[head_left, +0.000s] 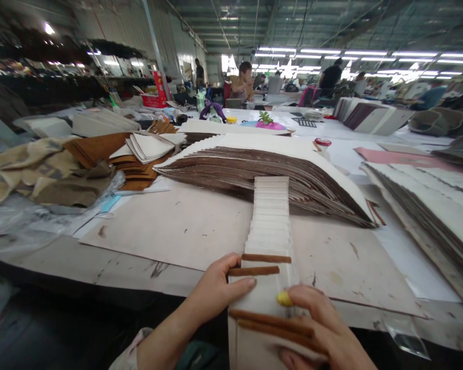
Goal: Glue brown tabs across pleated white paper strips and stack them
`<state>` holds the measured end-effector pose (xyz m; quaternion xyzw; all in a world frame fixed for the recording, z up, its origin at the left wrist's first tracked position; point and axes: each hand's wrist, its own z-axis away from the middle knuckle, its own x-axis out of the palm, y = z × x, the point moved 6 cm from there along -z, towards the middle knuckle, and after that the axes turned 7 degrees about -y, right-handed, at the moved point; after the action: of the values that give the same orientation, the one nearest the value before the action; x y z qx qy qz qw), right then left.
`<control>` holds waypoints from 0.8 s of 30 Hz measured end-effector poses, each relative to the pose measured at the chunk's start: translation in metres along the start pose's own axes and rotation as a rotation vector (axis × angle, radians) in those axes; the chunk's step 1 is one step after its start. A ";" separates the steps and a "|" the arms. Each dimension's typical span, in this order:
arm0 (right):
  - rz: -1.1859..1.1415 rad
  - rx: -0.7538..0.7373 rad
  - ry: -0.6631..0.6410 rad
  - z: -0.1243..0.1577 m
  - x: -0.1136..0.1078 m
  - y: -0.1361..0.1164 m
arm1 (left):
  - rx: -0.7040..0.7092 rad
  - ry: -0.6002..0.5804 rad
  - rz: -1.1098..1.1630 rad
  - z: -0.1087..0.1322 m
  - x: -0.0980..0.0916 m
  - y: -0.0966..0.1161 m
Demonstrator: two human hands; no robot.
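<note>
Both hands work at the near table edge on white flat pieces with brown edge strips, perhaps leather or fabric. My left hand [224, 283] is closed on one white piece [254, 295], thumb on top and the other fingers mostly hidden. A yellow cover sits on a fingertip of my right hand [326, 324]. That hand is closed on a second brown-edged white piece [247, 349] closer to my body; its lower fingers are blurred. Beyond my hands, a row of overlapping white pieces [269, 216] runs up to a big fanned stack of white-topped, brown-sided sheets [254, 167].
A stained pale board [170, 221] covers the tabletop under the work. Brown pieces [96, 149] and crumpled plastic lie at left. Another sheet stack [428, 205] stands at right. Farther back are a red basket [150, 100], a small plant [265, 119] and several people.
</note>
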<state>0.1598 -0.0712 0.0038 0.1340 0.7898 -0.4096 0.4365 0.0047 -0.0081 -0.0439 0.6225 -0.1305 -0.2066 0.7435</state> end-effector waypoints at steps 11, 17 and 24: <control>0.097 0.196 0.201 -0.012 0.021 0.035 | 0.050 0.062 0.036 0.009 -0.012 -0.011; 0.126 0.187 0.222 -0.015 0.003 0.037 | 0.148 -0.001 -0.117 0.013 0.000 -0.002; 0.369 -0.104 0.087 -0.054 -0.023 0.004 | 0.159 -0.027 -0.097 0.011 0.001 0.002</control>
<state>0.1443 -0.0244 0.0357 0.2713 0.7902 -0.2750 0.4758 0.0012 -0.0178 -0.0396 0.6823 -0.1261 -0.2396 0.6791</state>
